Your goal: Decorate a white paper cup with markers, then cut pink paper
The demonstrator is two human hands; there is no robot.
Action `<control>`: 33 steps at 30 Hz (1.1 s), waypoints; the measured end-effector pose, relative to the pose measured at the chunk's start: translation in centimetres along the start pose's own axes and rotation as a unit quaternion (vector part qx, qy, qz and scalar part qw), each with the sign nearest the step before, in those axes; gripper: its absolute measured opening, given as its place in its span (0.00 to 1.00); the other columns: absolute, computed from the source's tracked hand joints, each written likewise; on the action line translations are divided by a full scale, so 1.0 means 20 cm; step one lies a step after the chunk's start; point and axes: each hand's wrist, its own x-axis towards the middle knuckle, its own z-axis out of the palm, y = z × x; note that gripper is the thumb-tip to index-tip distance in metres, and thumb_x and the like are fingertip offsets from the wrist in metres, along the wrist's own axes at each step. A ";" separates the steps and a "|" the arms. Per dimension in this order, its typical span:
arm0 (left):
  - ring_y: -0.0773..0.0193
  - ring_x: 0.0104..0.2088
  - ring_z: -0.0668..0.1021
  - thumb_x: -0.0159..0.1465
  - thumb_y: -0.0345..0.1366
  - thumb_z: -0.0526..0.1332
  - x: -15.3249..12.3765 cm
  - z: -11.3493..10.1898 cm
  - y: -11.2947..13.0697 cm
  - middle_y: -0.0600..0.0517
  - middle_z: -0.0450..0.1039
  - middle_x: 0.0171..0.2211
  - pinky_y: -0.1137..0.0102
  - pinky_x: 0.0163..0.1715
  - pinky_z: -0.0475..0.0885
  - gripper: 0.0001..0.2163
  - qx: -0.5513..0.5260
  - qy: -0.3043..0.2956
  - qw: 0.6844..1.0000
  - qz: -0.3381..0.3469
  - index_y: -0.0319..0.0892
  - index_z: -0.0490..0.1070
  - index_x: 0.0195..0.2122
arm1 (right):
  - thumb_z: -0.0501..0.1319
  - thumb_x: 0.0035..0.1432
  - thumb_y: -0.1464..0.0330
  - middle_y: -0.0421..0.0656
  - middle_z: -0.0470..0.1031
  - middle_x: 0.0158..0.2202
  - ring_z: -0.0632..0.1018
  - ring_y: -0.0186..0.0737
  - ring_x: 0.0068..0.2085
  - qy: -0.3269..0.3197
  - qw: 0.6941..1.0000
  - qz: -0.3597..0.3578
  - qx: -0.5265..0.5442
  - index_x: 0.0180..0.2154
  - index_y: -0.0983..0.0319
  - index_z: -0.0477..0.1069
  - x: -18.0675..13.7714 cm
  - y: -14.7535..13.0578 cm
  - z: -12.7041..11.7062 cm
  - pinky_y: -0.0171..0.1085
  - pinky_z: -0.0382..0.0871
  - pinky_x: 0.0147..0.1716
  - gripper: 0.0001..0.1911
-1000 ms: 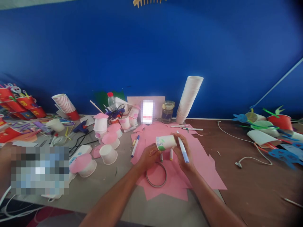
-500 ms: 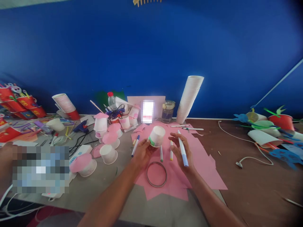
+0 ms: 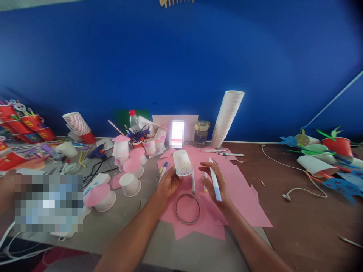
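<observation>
My left hand (image 3: 170,184) is closed around the lower side of a white paper cup (image 3: 182,160), held upside down with blue and green marks near its rim. A white marker with a blue end (image 3: 214,181) is gripped in my right hand (image 3: 222,189), just right of the cup and apart from it. Pink paper (image 3: 241,200) lies under both hands, with a ring (image 3: 176,211) on it. A green-ended marker (image 3: 193,185) and a yellow-ended marker (image 3: 205,184) lie between my hands. Another marker (image 3: 162,172) is partly hidden behind my left hand.
Paper cups with pink discs (image 3: 132,166) and a plain cup (image 3: 129,184) stand to the left. Tall stacked cups (image 3: 228,117) lean at the back by a jar (image 3: 202,134). A white cable (image 3: 300,166) lies right. Another person's hand (image 3: 7,189) shows at far left.
The cup has turned and tilted in my left hand, bringing blue marks round its rim into view. My right hand has shifted slightly left with the marker.
</observation>
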 end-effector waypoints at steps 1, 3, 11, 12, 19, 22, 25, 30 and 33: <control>0.70 0.23 0.78 0.62 0.23 0.58 0.00 0.00 0.00 0.52 0.76 0.26 0.79 0.20 0.74 0.05 -0.002 0.003 1.000 0.000 0.35 0.71 0.37 | 0.59 0.63 0.63 0.51 0.67 0.54 0.77 0.48 0.49 -0.003 1.000 -0.007 -0.011 0.55 0.53 0.60 0.00 0.00 0.00 0.52 0.73 0.47 0.20; 0.70 0.23 0.77 0.62 0.23 0.58 0.00 0.00 0.00 0.52 0.76 0.25 0.79 0.20 0.74 0.04 -0.004 0.003 1.000 0.002 0.35 0.71 0.36 | 0.59 0.63 0.63 0.51 0.67 0.54 0.77 0.48 0.48 -0.008 0.999 -0.009 -0.030 0.55 0.53 0.60 0.00 0.01 0.00 0.52 0.73 0.47 0.20; 0.71 0.22 0.77 0.63 0.23 0.57 0.01 -0.01 0.00 0.52 0.76 0.25 0.80 0.20 0.74 0.04 0.003 -0.004 1.000 -0.004 0.35 0.71 0.35 | 0.58 0.63 0.63 0.50 0.69 0.53 0.77 0.47 0.48 -0.009 0.998 0.000 -0.060 0.55 0.55 0.60 -0.01 0.03 0.02 0.50 0.74 0.46 0.19; 0.70 0.22 0.77 0.63 0.24 0.57 0.01 0.00 -0.01 0.52 0.76 0.25 0.80 0.20 0.74 0.04 0.006 -0.010 1.000 -0.007 0.35 0.71 0.35 | 0.58 0.63 0.63 0.50 0.69 0.52 0.77 0.47 0.48 -0.011 0.998 0.000 -0.065 0.55 0.55 0.61 -0.01 0.03 0.03 0.50 0.74 0.46 0.19; 0.69 0.22 0.77 0.62 0.23 0.59 0.00 0.01 -0.02 0.50 0.76 0.25 0.79 0.20 0.73 0.03 0.041 -0.030 0.999 -0.015 0.32 0.72 0.34 | 0.59 0.62 0.63 0.50 0.71 0.50 0.78 0.47 0.46 -0.022 0.995 0.003 -0.095 0.54 0.56 0.61 0.00 -0.02 0.04 0.48 0.75 0.44 0.19; 0.69 0.24 0.77 0.61 0.23 0.59 0.00 0.01 -0.02 0.50 0.76 0.27 0.78 0.22 0.73 0.03 0.048 -0.041 0.998 -0.016 0.32 0.72 0.34 | 0.59 0.62 0.62 0.50 0.72 0.50 0.78 0.47 0.46 -0.019 0.995 0.001 -0.098 0.54 0.57 0.62 0.00 -0.01 0.04 0.48 0.75 0.44 0.19; 0.68 0.25 0.78 0.61 0.24 0.60 0.01 0.00 -0.03 0.48 0.76 0.29 0.78 0.23 0.74 0.04 0.053 -0.048 0.997 -0.023 0.31 0.72 0.38 | 0.59 0.62 0.61 0.50 0.71 0.50 0.77 0.47 0.47 -0.016 0.995 0.006 -0.099 0.53 0.57 0.62 0.00 0.01 0.04 0.48 0.75 0.44 0.19; 0.69 0.26 0.78 0.62 0.25 0.60 0.00 -0.01 -0.04 0.48 0.76 0.30 0.78 0.25 0.74 0.04 0.052 -0.055 0.997 -0.033 0.31 0.72 0.38 | 0.60 0.61 0.59 0.50 0.71 0.50 0.77 0.48 0.48 -0.016 0.996 0.023 -0.088 0.53 0.58 0.62 -0.01 0.03 0.05 0.49 0.75 0.45 0.20; 0.68 0.26 0.78 0.62 0.26 0.61 -0.01 0.00 -0.04 0.48 0.76 0.30 0.78 0.25 0.74 0.04 0.055 -0.063 0.995 -0.047 0.31 0.72 0.37 | 0.60 0.61 0.60 0.50 0.71 0.51 0.76 0.49 0.49 -0.020 0.996 0.032 -0.084 0.54 0.57 0.61 -0.02 0.04 0.05 0.50 0.74 0.46 0.21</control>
